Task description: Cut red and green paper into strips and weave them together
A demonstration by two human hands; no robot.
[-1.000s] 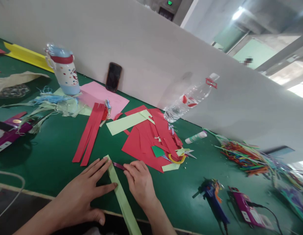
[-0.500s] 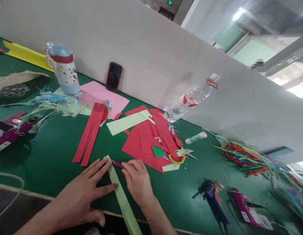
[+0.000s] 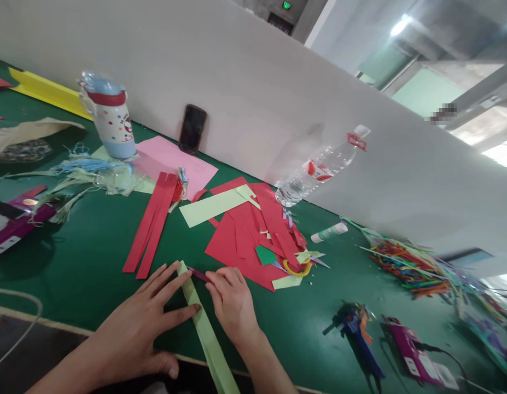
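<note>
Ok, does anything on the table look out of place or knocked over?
The water bottle leans slanted against the white wall rather than standing. The glue stick lies on its side. Left hand presses the green strip flat; right hand pinches a purple tool at its edge.

A green table (image 3: 93, 257) with a pale front edge filled the lower view. A long white wall (image 3: 253, 82) rose straight from its far side, running aslant from upper left to lower right. Above that wall a small green sign (image 3: 284, 5) glowed over a dark frame, a bright lamp (image 3: 402, 24) shone under the grey ceiling (image 3: 450, 22), pale green panels (image 3: 427, 87) stood between grey beams, and white light glared from an opening (image 3: 501, 153) at the far right.
</note>
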